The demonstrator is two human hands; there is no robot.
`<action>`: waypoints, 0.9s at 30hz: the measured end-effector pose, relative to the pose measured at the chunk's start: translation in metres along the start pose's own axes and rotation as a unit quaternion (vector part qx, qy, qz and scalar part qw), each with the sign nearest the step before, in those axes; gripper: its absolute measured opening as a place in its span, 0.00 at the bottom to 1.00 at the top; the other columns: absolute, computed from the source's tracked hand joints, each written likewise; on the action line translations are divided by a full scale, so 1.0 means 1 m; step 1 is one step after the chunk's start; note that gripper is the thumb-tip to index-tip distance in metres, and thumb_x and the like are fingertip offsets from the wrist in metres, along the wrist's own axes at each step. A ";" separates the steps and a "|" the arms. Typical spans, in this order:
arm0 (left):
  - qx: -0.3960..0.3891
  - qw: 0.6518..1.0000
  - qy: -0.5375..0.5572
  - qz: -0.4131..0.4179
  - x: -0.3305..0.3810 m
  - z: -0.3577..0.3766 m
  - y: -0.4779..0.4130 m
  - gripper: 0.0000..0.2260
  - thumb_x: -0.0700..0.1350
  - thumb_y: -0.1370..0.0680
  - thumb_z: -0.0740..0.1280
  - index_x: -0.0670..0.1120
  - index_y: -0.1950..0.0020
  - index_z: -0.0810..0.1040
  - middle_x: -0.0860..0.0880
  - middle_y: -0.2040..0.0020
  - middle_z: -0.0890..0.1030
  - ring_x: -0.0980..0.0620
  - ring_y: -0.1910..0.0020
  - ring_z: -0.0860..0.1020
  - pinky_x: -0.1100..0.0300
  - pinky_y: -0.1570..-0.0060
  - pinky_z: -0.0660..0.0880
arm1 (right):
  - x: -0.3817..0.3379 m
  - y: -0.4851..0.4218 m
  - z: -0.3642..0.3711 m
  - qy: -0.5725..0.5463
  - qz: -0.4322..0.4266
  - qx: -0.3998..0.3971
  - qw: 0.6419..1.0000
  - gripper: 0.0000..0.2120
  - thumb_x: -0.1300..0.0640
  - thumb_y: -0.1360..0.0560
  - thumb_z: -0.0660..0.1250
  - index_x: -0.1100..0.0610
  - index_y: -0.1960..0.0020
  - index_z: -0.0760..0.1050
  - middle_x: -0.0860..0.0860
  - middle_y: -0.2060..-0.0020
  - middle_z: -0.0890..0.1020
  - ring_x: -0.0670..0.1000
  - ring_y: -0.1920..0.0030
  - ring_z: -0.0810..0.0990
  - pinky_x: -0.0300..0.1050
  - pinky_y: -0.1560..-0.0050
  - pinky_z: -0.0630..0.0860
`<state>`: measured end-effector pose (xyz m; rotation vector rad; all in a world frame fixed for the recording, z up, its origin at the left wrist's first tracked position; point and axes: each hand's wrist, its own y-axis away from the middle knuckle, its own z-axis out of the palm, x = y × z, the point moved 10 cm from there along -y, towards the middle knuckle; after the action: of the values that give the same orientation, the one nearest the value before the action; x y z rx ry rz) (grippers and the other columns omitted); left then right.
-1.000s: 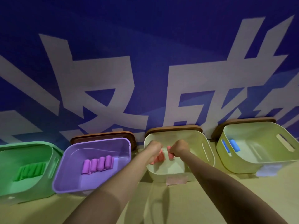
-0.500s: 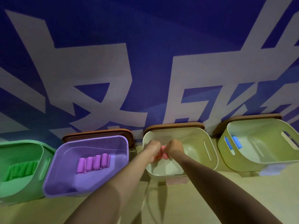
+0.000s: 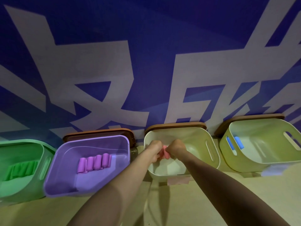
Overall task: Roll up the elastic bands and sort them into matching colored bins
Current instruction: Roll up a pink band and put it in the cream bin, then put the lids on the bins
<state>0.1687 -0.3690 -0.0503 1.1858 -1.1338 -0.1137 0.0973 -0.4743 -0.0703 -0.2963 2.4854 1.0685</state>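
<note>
Two hands share one pink band (image 3: 164, 153): my left hand (image 3: 154, 150) and right hand (image 3: 177, 148) hang knuckle to knuckle over the cream bin (image 3: 213, 154), the fingers of each curled in and pinching the pink bundle between them. It sits right at my fingertips, inside the rim and above the bin's floor, so I judge the drop to be straight down; neither hand is nearer. My fingers hide most of the roll, and I cannot tell which way its long axis runs. A second ago my hands stood slightly apart with pink showing at each; now they have closed together on it.
</note>
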 end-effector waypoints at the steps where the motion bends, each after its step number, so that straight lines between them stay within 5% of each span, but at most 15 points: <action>1: -0.002 1.000 -0.002 -0.004 0.001 0.000 0.002 0.14 0.32 0.22 0.50 0.38 0.61 0.73 0.44 0.78 0.75 0.48 0.71 0.73 0.57 0.65 0.75 | 0.001 0.002 -0.001 -0.004 0.006 -0.003 1.000 0.11 0.63 0.32 0.71 0.59 0.71 0.74 0.54 0.69 0.79 0.52 0.66 0.79 0.40 0.70 0.75; 6: -0.006 1.000 -0.001 -0.016 0.005 0.001 0.016 0.12 0.34 0.22 0.49 0.38 0.49 0.71 0.45 0.77 0.75 0.49 0.76 0.72 0.62 0.72 0.70 | 0.006 0.012 -0.002 -0.034 0.032 -0.027 0.999 0.13 0.64 0.28 0.68 0.59 0.70 0.70 0.52 0.72 0.73 0.48 0.72 0.70 0.38 0.76 0.65; 10: 0.009 1.000 0.025 0.014 0.015 -0.010 0.032 0.11 0.35 0.20 0.50 0.43 0.58 0.68 0.47 0.77 0.75 0.51 0.80 0.71 0.61 0.64 0.64 | 0.001 0.020 -0.006 -0.070 0.012 -0.043 0.997 0.04 0.60 0.26 0.68 0.61 0.55 0.76 0.56 0.59 0.78 0.52 0.61 0.76 0.40 0.67 0.69; 12: -0.004 0.999 0.038 0.031 0.023 -0.015 0.041 0.12 0.35 0.19 0.52 0.42 0.60 0.69 0.46 0.67 0.72 0.51 0.72 0.69 0.61 0.67 0.65 | -0.009 0.028 -0.012 -0.121 -0.011 -0.050 0.991 0.09 0.60 0.25 0.68 0.63 0.47 0.77 0.57 0.52 0.78 0.53 0.55 0.76 0.43 0.63 0.70; 15: -0.031 0.996 0.046 0.064 0.038 -0.025 0.061 0.11 0.38 0.18 0.55 0.44 0.59 0.70 0.47 0.60 0.71 0.52 0.64 0.69 0.61 0.64 0.69 | -0.032 0.052 -0.031 -0.177 -0.064 -0.039 0.981 0.09 0.59 0.26 0.70 0.61 0.47 0.78 0.56 0.52 0.79 0.52 0.55 0.75 0.42 0.61 0.68; 17: -0.058 0.994 0.047 0.085 0.049 -0.036 0.084 0.08 0.42 0.17 0.56 0.42 0.51 0.74 0.46 0.54 0.74 0.50 0.56 0.72 0.59 0.54 0.71 | -0.050 0.080 -0.047 -0.197 -0.104 -0.021 0.975 0.07 0.58 0.26 0.70 0.59 0.50 0.77 0.54 0.51 0.79 0.52 0.53 0.76 0.45 0.55 0.69; 20: -0.061 0.987 0.058 0.139 0.061 -0.079 0.118 0.17 0.46 0.17 0.57 0.37 0.34 0.71 0.40 0.35 0.73 0.43 0.33 0.70 0.51 0.35 0.67 | -0.084 0.131 -0.063 -0.224 -0.168 -0.007 0.960 0.07 0.58 0.25 0.69 0.58 0.48 0.78 0.55 0.48 0.81 0.54 0.46 0.79 0.47 0.50 0.70; 27: -0.002 0.976 0.091 0.199 0.048 -0.258 0.186 0.15 0.46 0.17 0.57 0.39 0.36 0.73 0.41 0.30 0.71 0.44 0.31 0.68 0.51 0.35 0.66 | -0.199 0.255 -0.001 -0.260 -0.285 -0.065 0.920 0.13 0.57 0.23 0.67 0.60 0.40 0.77 0.54 0.46 0.81 0.50 0.48 0.79 0.42 0.52 0.73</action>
<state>0.2962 -0.1444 0.1406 0.9243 -1.1843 0.2943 0.1851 -0.2948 0.1845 -0.6372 1.7038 0.9065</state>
